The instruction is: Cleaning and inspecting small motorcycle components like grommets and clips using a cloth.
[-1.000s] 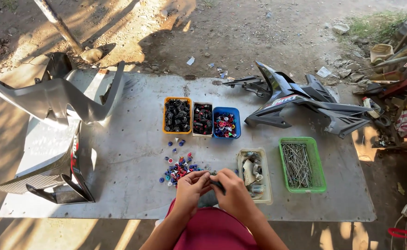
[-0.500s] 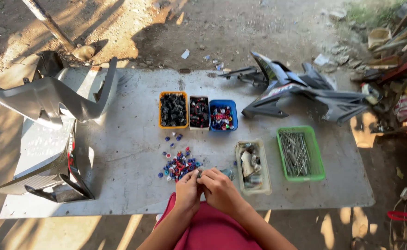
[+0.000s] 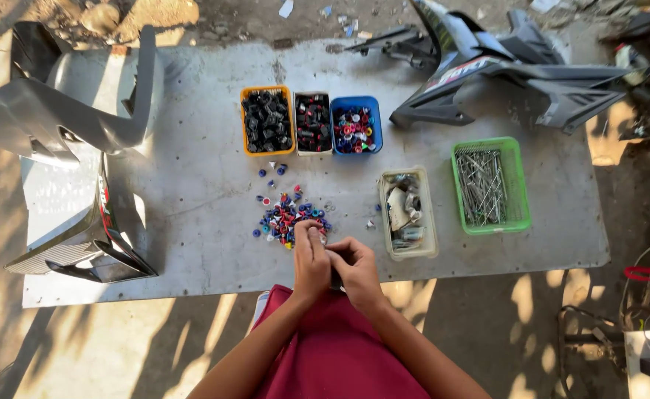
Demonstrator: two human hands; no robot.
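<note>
A green plastic basket of metal nails (image 3: 490, 185) sits at three o'clock on the grey tabletop (image 3: 192, 199); black motorcycle fairing (image 3: 502, 70) at one o'clock.

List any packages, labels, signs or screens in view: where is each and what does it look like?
No packages, signs or screens.
Decal on the dark fairing panel, far right of the table: pale lettering with red.
Decal on the black panel, left edge: small red and white strip.

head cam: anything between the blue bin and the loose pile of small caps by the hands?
Mostly bare grey tabletop. Between the blue bin and the pile of small caps, only a few stray caps lie, nearer the orange bin. Shown in the head view.
</note>
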